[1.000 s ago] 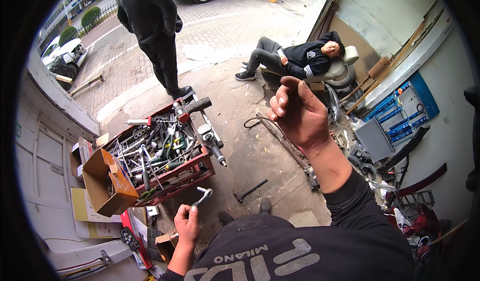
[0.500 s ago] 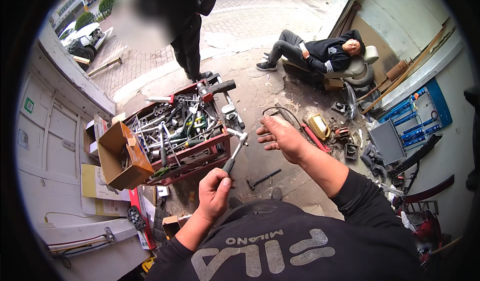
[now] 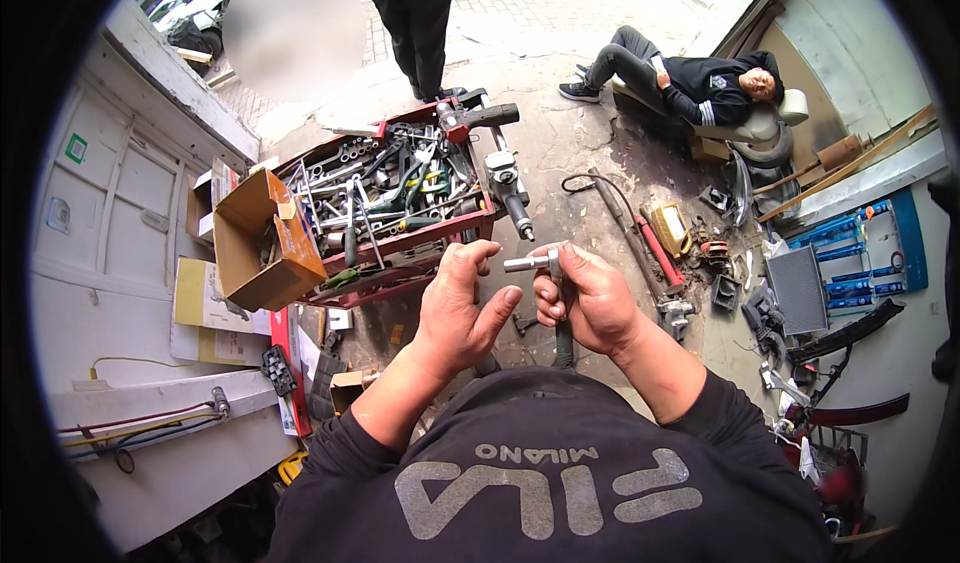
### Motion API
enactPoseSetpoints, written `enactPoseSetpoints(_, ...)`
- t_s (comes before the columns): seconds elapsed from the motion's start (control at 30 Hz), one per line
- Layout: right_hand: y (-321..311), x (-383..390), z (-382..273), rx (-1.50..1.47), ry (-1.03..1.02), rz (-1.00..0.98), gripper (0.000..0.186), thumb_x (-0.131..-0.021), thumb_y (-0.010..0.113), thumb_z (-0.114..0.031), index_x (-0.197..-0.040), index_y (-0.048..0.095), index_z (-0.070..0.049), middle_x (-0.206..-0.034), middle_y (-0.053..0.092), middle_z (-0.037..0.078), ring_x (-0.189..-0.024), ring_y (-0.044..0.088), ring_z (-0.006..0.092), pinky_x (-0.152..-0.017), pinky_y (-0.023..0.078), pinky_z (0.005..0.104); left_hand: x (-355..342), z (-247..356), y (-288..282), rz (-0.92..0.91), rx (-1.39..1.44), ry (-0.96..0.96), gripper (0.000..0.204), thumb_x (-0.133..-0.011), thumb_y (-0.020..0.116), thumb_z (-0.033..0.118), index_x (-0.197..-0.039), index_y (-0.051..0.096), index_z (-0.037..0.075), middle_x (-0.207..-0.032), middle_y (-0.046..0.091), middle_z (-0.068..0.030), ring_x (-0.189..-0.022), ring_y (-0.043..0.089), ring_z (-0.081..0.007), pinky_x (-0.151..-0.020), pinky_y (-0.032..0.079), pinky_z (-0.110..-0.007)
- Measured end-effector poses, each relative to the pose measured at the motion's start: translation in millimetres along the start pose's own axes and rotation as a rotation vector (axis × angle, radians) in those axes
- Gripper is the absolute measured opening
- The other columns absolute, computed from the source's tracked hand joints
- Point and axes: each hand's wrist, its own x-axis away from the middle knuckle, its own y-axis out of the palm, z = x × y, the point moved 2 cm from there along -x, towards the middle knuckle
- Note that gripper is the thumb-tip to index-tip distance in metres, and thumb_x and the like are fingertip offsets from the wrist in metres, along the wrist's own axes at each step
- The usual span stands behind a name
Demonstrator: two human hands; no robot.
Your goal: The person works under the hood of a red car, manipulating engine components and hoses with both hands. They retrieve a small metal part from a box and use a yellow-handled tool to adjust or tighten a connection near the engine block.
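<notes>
My right hand (image 3: 592, 303) is closed around the head of a ratchet wrench (image 3: 528, 263). A silver socket or extension juts left from that head, and the dark grip hangs down toward my body. My left hand (image 3: 455, 308) is just left of the socket end. Its thumb and fingers are apart with nothing between them. Beyond my hands stands a red tool chest (image 3: 465, 229), its top filled with wrenches, sockets and pliers. A silver and black power tool (image 3: 505, 178) lies at its right end, and a red and black power tool (image 3: 478, 120) rests at the far corner.
An open cardboard box (image 3: 262, 238) leans at the chest's left. Right of it, a red cylindrical tool (image 3: 660, 258), a yellow case (image 3: 672, 228) and loose parts lie on the floor. One person (image 3: 712, 88) reclines on a seat at far right; another (image 3: 412, 28) stands behind the chest.
The ratchet has passed from my left hand to my right, which now grips its head. My left hand has opened and risen. The view has shifted, so the surroundings appear farther right.
</notes>
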Motion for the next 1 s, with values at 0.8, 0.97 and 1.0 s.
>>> enactPoseSetpoints(0.8,-40.8,28.2,-10.4,0.497,0.164,-0.379,0.027,-0.096,0.087,-0.021,-0.108,0.072,-0.003,-0.095,0.068,-0.001,-0.083,0.061,0.0094,-0.075,0.05,0.0281,8.8,-20.8,49.7,-0.597,0.967,-0.57,0.054,-0.119,0.045,0.049,-0.092,0.062,0.006,-0.079,0.063,-0.0049,-0.068,0.058,-0.015,-0.065,0.051,-0.031)
enactPoseSetpoints(0.97,-40.1,28.4,-12.3,0.44,0.13,-0.393,0.025,-0.1,0.083,-0.02,-0.113,0.071,-0.003,-0.095,0.068,0.0,-0.083,0.061,0.0101,-0.075,0.051,0.0279,8.2,-23.4,58.1,-0.505,0.917,-0.463,0.054,-0.12,0.043,0.048,-0.093,0.062,0.007,-0.081,0.065,-0.0059,-0.069,0.06,-0.0151,-0.065,0.05,-0.031)
enactPoseSetpoints(1.0,-40.2,28.7,-12.1,0.383,0.163,-0.386,0.024,-0.102,0.081,-0.02,-0.115,0.071,-0.003,-0.096,0.069,0.0,-0.083,0.062,0.0104,-0.076,0.051,0.0281,8.8,-24.6,59.2,-0.471,0.917,-0.439,0.053,-0.12,0.042,0.048,-0.093,0.062,0.007,-0.08,0.065,-0.006,-0.068,0.06,-0.015,-0.064,0.05,-0.031)
